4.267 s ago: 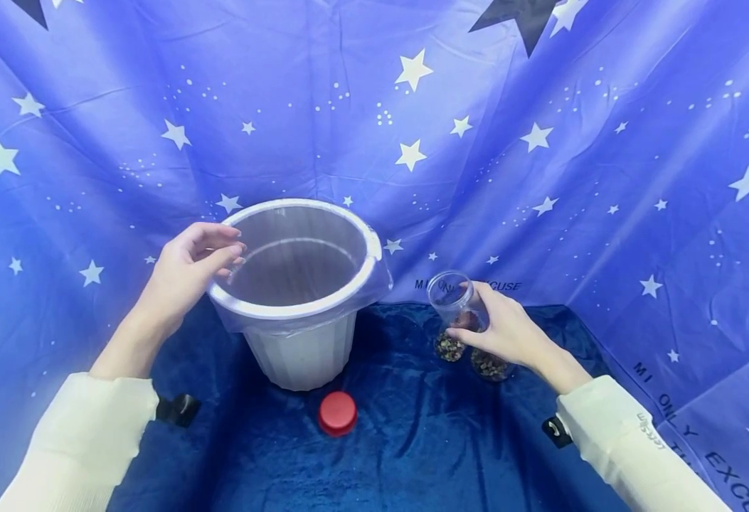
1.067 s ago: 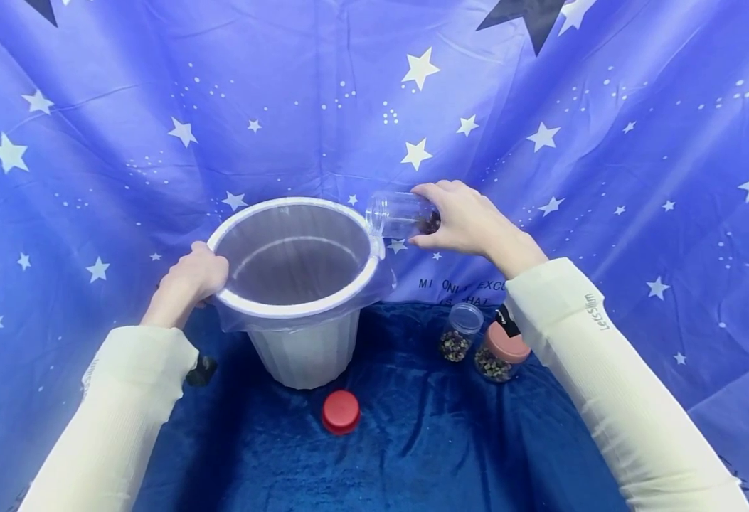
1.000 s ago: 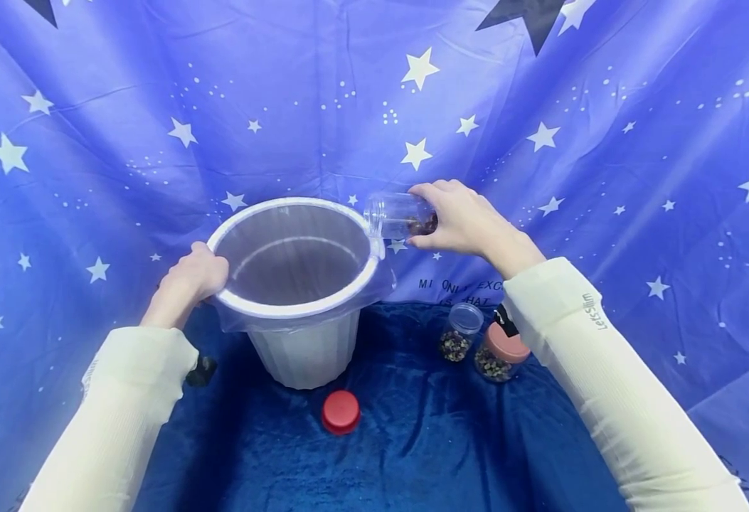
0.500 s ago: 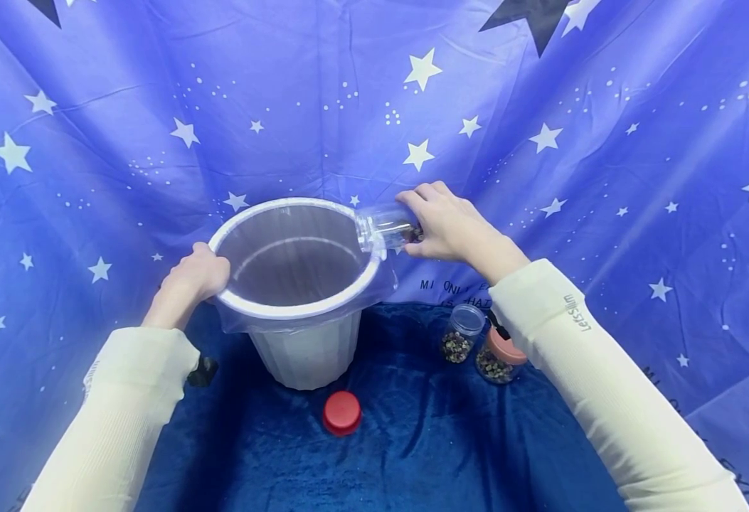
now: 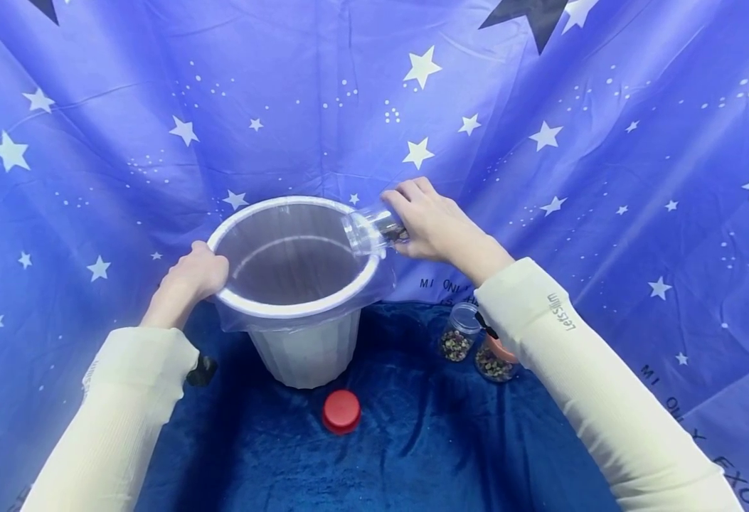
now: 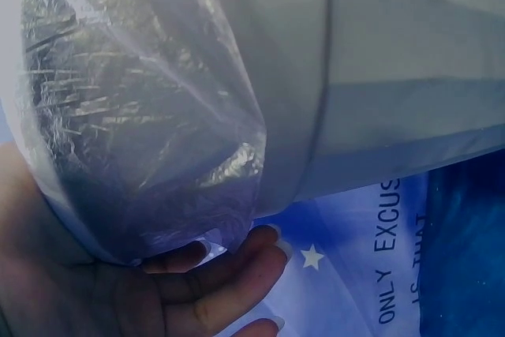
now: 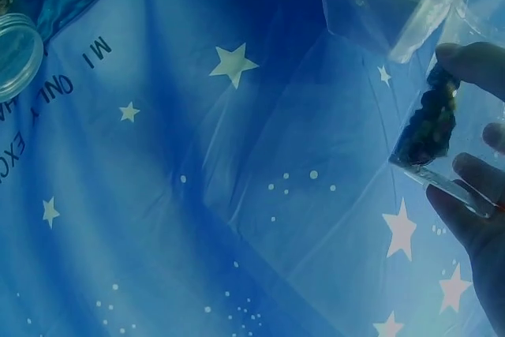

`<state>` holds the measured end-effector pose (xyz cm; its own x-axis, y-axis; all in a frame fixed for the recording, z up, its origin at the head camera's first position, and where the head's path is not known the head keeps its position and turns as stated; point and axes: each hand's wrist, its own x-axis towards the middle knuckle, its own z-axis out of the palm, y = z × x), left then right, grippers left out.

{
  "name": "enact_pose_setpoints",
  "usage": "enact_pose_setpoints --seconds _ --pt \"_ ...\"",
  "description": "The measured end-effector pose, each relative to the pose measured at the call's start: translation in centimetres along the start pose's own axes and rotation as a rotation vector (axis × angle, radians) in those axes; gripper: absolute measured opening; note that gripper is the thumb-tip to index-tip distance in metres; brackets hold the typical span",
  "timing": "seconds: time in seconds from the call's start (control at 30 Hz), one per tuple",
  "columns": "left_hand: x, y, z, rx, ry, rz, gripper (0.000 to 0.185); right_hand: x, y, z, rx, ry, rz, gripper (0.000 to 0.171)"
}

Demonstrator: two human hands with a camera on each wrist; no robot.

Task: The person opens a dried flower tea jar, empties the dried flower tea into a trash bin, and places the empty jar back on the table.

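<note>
A white ribbed trash bin (image 5: pixel 304 359), lined with a clear plastic bag (image 6: pixel 150 116), stands left of centre in the head view. My left hand (image 5: pixel 193 276) grips its left rim, with the fingers beneath the rim in the left wrist view. My right hand (image 5: pixel 438 226) holds a clear open jar (image 5: pixel 364 231) tipped leftward, its mouth over the bin's right rim. Small dark pieces (image 7: pixel 432 120) lie inside that jar near its base, partly hidden by my fingers.
A red lid (image 5: pixel 341 412) lies in front of the bin on dark blue cloth (image 5: pixel 400 455). Under my right forearm stand an open clear jar (image 5: pixel 457 343) of small mixed pieces and a similar jar with an orange lid (image 5: pixel 497 361). A starry curtain (image 5: pixel 323 107) hangs behind.
My left hand came down onto the bin's rim. My right hand lifted the jar from beside the other jars, tipped it, and moved it leftward until its mouth overlaps the rim.
</note>
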<state>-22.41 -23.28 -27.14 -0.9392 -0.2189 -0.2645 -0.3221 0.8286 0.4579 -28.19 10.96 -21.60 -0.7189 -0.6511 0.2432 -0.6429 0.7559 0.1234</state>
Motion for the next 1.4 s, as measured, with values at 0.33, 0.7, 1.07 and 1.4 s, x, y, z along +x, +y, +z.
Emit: enact_pose_setpoints --seconds 0.33,0.7,1.07,1.4 --pt "0.2 -0.1 0.0 -0.002 0.0 -0.006 0.065 -0.1 -0.4 0.4 0.005 0.027 -0.033 0.073" --pt "0.2 0.1 0.1 -0.014 -0.005 0.001 0.061 -0.3 -0.6 0.7 -0.033 0.094 -0.106 0.072" --pt "0.2 0.1 0.0 -0.015 0.002 0.001 0.064 0.0 -0.8 0.9 -0.171 0.223 -0.262 0.063" --pt "0.2 0.1 -0.1 -0.014 -0.009 -0.005 0.067 0.3 -1.4 1.2 -0.217 0.254 -0.31 0.052"
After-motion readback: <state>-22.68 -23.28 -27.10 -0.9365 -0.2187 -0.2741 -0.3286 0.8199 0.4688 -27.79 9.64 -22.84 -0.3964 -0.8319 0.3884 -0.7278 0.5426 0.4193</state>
